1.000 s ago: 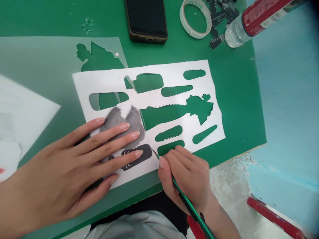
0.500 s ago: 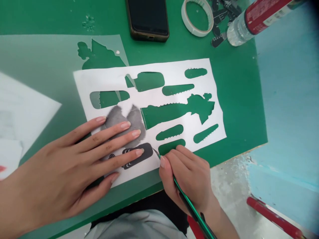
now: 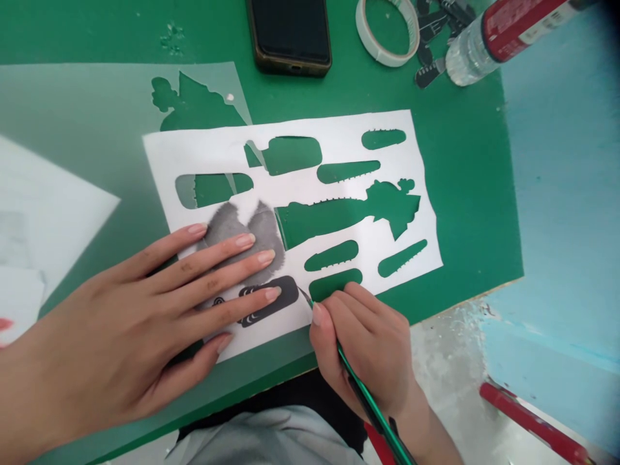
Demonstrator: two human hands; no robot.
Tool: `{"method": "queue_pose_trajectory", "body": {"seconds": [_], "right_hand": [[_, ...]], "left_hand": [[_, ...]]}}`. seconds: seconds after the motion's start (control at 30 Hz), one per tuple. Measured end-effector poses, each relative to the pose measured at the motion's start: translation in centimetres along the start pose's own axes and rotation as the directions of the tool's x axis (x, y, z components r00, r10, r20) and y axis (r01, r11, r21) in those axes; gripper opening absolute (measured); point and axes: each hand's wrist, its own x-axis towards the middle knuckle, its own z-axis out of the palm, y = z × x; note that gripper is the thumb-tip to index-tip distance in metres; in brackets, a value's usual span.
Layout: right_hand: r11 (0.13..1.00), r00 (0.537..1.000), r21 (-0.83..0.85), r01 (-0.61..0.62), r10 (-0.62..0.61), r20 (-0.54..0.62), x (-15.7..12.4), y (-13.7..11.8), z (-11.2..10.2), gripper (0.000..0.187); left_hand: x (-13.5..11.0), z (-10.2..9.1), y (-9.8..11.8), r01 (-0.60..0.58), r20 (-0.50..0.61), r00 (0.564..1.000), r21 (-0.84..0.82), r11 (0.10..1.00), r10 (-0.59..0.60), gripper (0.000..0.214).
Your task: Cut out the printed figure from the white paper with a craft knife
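Note:
My left hand (image 3: 184,297) lies flat with fingers spread on a white paper sheet (image 3: 223,145) with several shapes cut out of it. Under its fingers are a printed grey furry shape (image 3: 264,223) and a dark rounded shape (image 3: 283,300) with pale curved marks; parts of both are hidden. My right hand (image 3: 363,342) grips a slim green craft knife (image 3: 375,407) like a pen. The knife's thin tip touches or hovers by the right end of the dark shape; I cannot tell which. Green tabletop shows through the cut-outs.
A translucent sheet (image 3: 111,97) lies partly under the paper. Beyond are a phone (image 3: 290,32), a tape roll (image 3: 382,48), dark cut pieces (image 3: 429,74) and a bottle (image 3: 469,58) with a red label. White papers (image 3: 43,194) lie at left. The green table (image 3: 475,194) ends at right.
The view has shifted very slightly. Both hands, the knife and the paper keep practically the same places relative to one another.

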Motion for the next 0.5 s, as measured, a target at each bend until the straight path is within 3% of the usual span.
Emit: {"method": "queue_pose_trajectory", "body": {"seconds": [0.5], "right_hand": [[1.0, 1.0, -0.004, 0.004, -0.004, 0.005, -0.04, -0.01, -0.01, 0.045]], "left_hand": [[0.06, -0.2, 0.18, 0.026, 0.034, 0.999, 0.011, 1.0, -0.026, 0.055]]}}
